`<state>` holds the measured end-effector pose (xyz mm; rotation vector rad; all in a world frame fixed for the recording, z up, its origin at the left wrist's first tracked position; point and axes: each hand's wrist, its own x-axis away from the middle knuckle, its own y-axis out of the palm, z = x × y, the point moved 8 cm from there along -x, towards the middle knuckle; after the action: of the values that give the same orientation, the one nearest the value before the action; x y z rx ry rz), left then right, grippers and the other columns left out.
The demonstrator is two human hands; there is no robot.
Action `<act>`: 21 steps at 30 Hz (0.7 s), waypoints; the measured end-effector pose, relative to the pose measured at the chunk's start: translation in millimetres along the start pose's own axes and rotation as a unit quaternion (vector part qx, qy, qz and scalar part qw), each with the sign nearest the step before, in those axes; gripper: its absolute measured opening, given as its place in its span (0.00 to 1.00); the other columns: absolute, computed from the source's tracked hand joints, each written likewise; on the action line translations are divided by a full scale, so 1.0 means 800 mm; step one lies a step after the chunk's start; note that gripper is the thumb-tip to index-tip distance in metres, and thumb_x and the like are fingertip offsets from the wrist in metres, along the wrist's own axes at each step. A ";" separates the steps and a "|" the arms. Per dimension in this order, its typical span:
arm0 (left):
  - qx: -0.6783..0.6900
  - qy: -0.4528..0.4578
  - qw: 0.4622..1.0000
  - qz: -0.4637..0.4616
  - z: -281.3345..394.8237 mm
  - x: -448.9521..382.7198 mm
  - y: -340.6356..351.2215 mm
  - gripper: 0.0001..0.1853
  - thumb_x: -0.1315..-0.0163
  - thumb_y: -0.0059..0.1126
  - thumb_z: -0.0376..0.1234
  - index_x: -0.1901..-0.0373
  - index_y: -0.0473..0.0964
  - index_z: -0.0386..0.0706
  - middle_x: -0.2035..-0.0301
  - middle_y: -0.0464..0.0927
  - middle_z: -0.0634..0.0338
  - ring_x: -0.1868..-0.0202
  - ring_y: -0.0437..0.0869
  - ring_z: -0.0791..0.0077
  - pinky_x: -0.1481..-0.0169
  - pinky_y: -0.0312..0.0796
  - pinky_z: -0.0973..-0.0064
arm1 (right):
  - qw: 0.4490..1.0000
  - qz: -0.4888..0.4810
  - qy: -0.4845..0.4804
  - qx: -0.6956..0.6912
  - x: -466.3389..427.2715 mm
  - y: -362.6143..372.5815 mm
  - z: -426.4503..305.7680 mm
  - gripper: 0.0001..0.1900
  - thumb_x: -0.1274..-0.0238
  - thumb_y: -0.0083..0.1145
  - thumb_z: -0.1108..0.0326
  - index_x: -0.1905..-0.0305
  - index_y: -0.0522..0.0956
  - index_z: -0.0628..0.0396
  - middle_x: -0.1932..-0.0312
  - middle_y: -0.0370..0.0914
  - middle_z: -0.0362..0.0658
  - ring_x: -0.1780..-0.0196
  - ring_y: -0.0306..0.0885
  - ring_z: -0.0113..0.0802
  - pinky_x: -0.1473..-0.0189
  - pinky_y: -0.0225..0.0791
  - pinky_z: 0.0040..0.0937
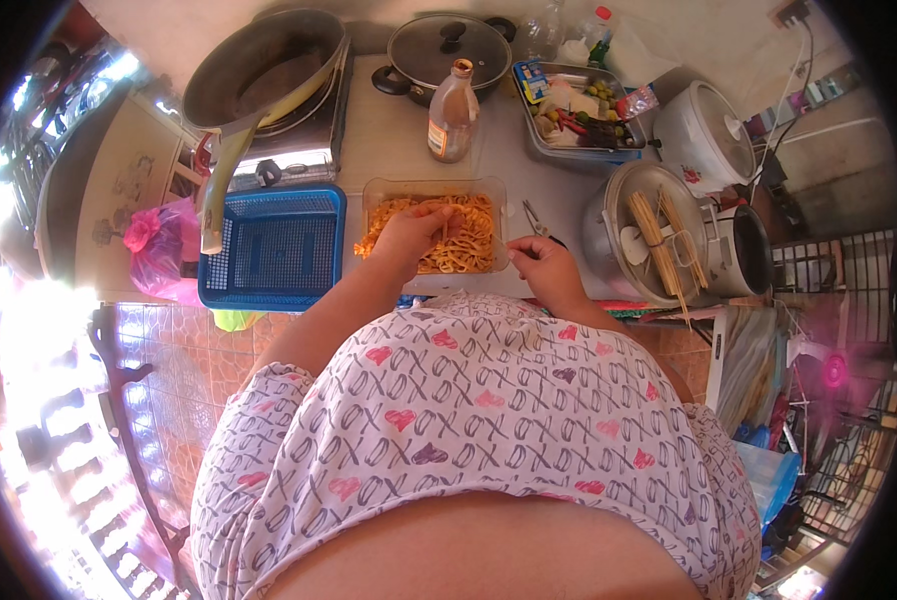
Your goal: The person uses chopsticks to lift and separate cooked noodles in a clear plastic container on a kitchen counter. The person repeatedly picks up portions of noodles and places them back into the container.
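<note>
A clear rectangular container [501, 214] sits before me, full of long, curled orange strips of food [463, 257] in sauce, perhaps intestines. Over its middle, my left hand [411, 232] pinches one of the strips between thumb and fingers. At the container's right edge, my right hand [546, 264] grips a thin pale stick [499, 241], which looks like a bamboo skewer. Its tip points left towards my left hand, but the strips and fingers make its far end hard to see. Just behind my right hand lies a pair of scissors [532, 217].
A blue plastic basket [276, 251] stands left, beneath the handle of a large wok [268, 67] on a stove. Behind are a glass bottle [451, 120] and a lidded pan [418, 49]. Rightwards are a tray of vegetables [583, 120] and a pot with bamboo skewers [652, 232] on its lid.
</note>
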<state>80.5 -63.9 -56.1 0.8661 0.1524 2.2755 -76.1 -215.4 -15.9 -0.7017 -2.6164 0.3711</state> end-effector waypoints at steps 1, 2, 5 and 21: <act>0.020 0.004 1.000 0.003 0.002 0.002 0.004 0.16 0.29 0.57 0.37 0.48 0.77 0.34 0.56 0.84 0.56 0.53 0.84 0.72 0.46 0.73 0.78 | 1.000 0.003 -0.004 0.013 -0.001 -0.001 0.001 0.10 0.36 0.62 0.68 0.53 0.83 0.61 0.69 0.81 0.37 0.70 0.72 0.22 0.66 0.68 0.23; 0.039 0.009 0.999 0.006 0.004 0.005 0.007 0.17 0.29 0.57 0.37 0.47 0.76 0.34 0.56 0.83 0.55 0.53 0.84 0.71 0.45 0.74 0.77 | 1.000 0.004 -0.013 0.020 -0.002 -0.002 0.002 0.10 0.36 0.62 0.68 0.53 0.83 0.61 0.69 0.81 0.37 0.70 0.72 0.22 0.66 0.68 0.23; 0.031 0.008 0.999 0.013 0.009 0.011 0.008 0.17 0.29 0.57 0.36 0.46 0.75 0.33 0.55 0.83 0.54 0.51 0.84 0.69 0.44 0.75 0.75 | 0.999 0.006 -0.031 0.037 -0.003 -0.003 0.004 0.10 0.35 0.62 0.68 0.53 0.83 0.61 0.69 0.81 0.37 0.71 0.72 0.22 0.66 0.68 0.24; 0.120 -0.016 0.993 -0.007 0.003 0.018 0.021 0.16 0.28 0.55 0.37 0.48 0.74 0.34 0.55 0.83 0.52 0.51 0.85 0.66 0.43 0.75 0.74 | 0.993 0.023 -0.062 0.096 0.001 -0.009 -0.014 0.10 0.36 0.62 0.68 0.53 0.84 0.61 0.62 0.83 0.44 0.60 0.79 0.28 0.55 0.70 0.26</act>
<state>65.0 -67.6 -40.6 1.0196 0.4242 2.2589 -74.8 -219.2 -2.9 -0.6945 -2.6351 0.6911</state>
